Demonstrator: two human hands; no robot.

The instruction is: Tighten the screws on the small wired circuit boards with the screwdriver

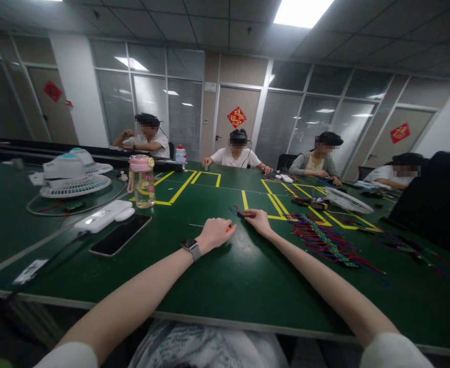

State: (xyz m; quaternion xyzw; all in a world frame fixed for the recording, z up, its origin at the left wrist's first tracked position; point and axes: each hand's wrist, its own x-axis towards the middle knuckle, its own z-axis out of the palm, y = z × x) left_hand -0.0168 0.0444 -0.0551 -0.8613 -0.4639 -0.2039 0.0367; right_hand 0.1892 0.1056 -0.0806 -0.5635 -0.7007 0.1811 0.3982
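Note:
My left hand (215, 232), with a watch on the wrist, is closed around a thin tool (200, 225) with an orange handle; its metal tip lies on the green table (225, 276) pointing left. Just to the right, my right hand (259, 220) rests on the table with its fingertips pinching a small bundle of blue and red cord (237, 210). Both arms reach out from the near edge. A pile of red, blue and green cords (324, 240) lies right of my right hand.
A black phone (120, 234), a white power bank (104, 215), a pink-lidded bottle (142, 181) and two white fans (73, 176) stand at the left. Another fan (347, 201) lies at the right. Several people sit along the far side. Yellow tape marks the table.

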